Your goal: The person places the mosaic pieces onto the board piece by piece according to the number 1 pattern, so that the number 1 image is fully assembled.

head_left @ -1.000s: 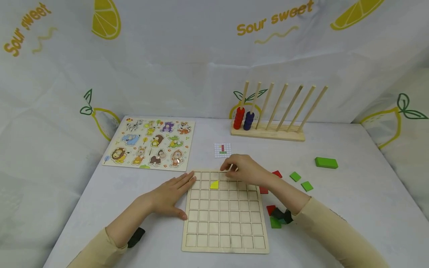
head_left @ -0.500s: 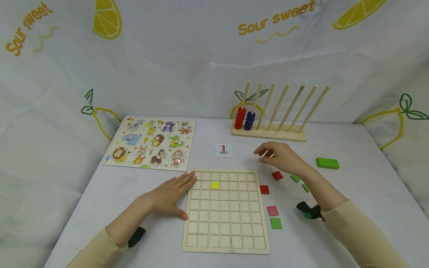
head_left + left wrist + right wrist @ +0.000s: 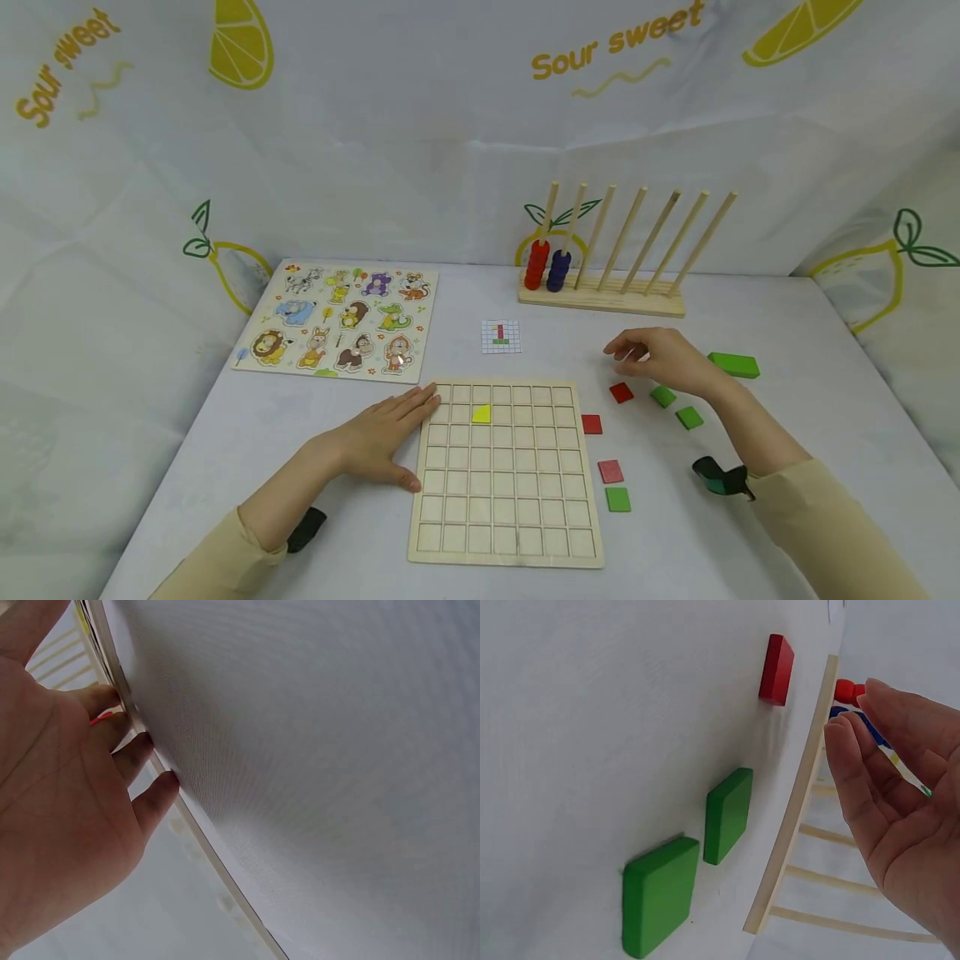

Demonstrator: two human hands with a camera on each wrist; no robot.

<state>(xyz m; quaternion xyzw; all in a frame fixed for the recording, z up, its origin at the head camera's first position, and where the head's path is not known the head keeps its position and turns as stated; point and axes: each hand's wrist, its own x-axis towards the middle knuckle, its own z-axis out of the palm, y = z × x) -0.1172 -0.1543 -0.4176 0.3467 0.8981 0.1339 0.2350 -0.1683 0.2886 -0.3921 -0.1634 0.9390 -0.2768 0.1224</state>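
Observation:
My left hand (image 3: pixel 378 442) lies with spread, nearly straight fingers along the left edge of a wooden grid board (image 3: pixel 504 483); in the left wrist view its fingertips (image 3: pixel 166 782) touch that edge. One yellow quarter-round piece (image 3: pixel 482 414) sits in the board's second row. Over the table right of the board, my right hand (image 3: pixel 663 358) hovers with loosely bent fingers and nothing between them. A red square tile (image 3: pixel 621 392) lies just below its fingertips. Two green tiles (image 3: pixel 663 397) rest under the wrist, and the right wrist view shows them beside the red tile (image 3: pixel 780 671).
Along the board's right side lie a red tile (image 3: pixel 592 425), a paler red tile (image 3: pixel 611 472) and a green tile (image 3: pixel 618 500). A green block (image 3: pixel 733 365) is farther right. Behind are a pattern card (image 3: pixel 501 337), an animal puzzle (image 3: pixel 335 321) and a peg rack (image 3: pixel 600 302) with red and blue beads.
My right hand has moved right from the board's top edge to above the red tile, exposing tiles its arm covered. The left hand and the yellow piece have stayed put.

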